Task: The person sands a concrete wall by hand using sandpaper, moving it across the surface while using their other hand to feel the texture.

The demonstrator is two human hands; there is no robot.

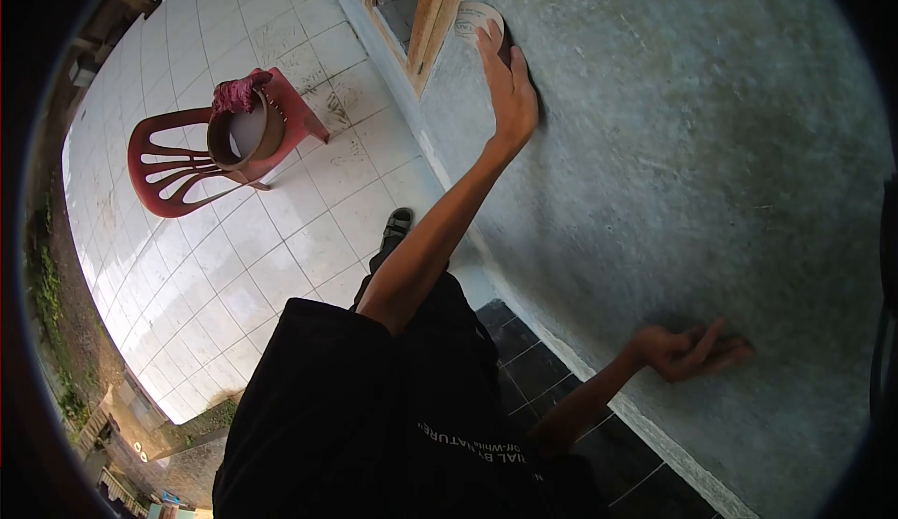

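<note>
Left hand (511, 98), fingers slightly spread, presses a round disc (474, 19) against the wall (655, 145)

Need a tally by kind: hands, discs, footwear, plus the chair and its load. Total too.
Bare hands: 2 (left hand, right hand)
Round pale printed disc: 1
Dark strapped sandal: 1
Red plastic chair: 1
Round brown-walled tub: 1
Dark pink crumpled cloth: 1
Total: 7
</note>
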